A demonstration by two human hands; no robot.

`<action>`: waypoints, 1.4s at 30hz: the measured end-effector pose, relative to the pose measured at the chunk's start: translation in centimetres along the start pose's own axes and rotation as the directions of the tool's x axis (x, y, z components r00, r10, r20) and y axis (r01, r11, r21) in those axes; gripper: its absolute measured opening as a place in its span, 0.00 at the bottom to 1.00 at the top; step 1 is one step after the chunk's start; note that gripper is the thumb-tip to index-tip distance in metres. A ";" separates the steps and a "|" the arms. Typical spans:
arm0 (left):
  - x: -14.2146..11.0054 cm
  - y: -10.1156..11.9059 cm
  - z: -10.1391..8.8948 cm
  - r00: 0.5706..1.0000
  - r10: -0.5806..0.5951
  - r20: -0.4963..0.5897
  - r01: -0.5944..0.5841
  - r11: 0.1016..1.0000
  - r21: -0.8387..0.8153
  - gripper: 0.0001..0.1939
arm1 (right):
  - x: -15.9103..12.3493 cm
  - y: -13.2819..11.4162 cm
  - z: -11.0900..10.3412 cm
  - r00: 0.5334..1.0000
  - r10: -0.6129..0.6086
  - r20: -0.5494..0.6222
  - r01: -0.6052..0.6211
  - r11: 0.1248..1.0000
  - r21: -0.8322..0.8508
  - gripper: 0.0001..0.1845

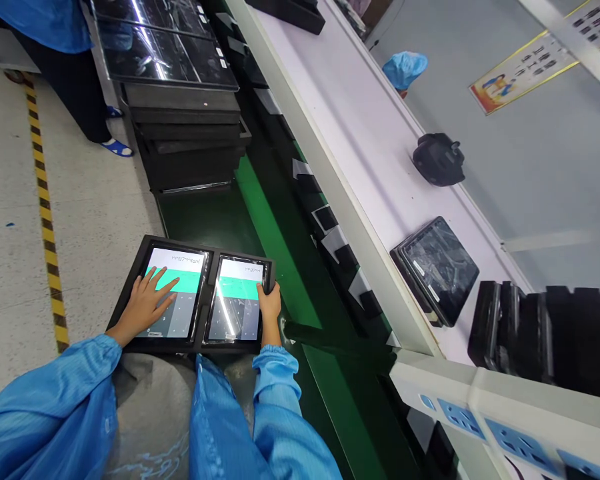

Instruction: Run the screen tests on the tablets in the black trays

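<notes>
Two lit tablets, a left one (pixel 184 313) and a right one (pixel 235 321), lie side by side in a black tray (pixel 208 293) close to my body. Both screens show a calculator-like keypad with a green band and some typed characters. My left hand (pixel 147 303) is spread over the left tablet, fingers apart and resting on or just above its screen. At the tray's right edge, my right hand (pixel 270 305) grips the rim, its thumb over the border of the right tablet. The fingers beneath the rim are hidden.
Stacked black trays with dark tablets (pixel 165 57) stand ahead on the green bench (pixel 200 217). A white shelf (pixel 340 120) runs along the right, bearing a tablet stack (pixel 437 267) and a black object (pixel 439 160). Another person (pixel 55 53) stands at upper left.
</notes>
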State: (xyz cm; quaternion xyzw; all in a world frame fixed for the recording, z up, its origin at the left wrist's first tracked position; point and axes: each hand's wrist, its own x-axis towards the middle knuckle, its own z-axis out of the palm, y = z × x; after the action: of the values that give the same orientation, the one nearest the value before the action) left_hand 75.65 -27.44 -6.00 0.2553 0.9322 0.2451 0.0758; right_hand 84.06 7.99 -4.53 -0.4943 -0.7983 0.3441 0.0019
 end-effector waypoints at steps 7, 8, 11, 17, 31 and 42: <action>-1.0 -1.1 -0.6 0.960 -0.237 -0.148 0.228 0.971 -0.076 0.35 | -1.3 2.7 -1.2 0.982 -0.167 0.091 0.132 0.943 0.305 0.39; -1.3 -1.5 -0.7 0.942 -0.286 -0.173 0.275 0.957 -0.088 0.37 | -1.7 3.3 -1.4 0.975 -0.198 0.104 0.154 0.932 0.327 0.41; -2.0 -2.7 -0.8 0.937 -0.308 -0.167 0.302 0.951 -0.065 0.37 | -2.7 4.6 -1.6 0.965 -0.232 0.120 0.179 0.923 0.340 0.46; -3.2 -2.6 -0.4 1.000 0.000 -0.022 0.001 0.999 0.040 0.25 | -2.9 4.9 -1.3 0.972 -0.207 0.115 0.162 0.935 0.315 0.48; -2.1 2.7 2.4 0.980 0.176 0.093 -0.181 0.983 0.040 0.22 | -3.0 4.5 -1.3 0.976 -0.198 0.086 0.162 0.936 0.312 0.44; -4.1 -2.1 -0.9 0.947 -0.276 -0.163 0.271 0.961 -0.054 0.33 | -3.5 3.9 -1.5 0.986 -0.139 0.090 0.105 0.947 0.303 0.40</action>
State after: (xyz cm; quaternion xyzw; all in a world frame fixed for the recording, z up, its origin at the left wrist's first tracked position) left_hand 78.04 -31.52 -6.19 0.1006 0.9577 0.2674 0.0335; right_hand 89.45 7.15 -4.39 -0.4182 -0.7653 0.4864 0.0533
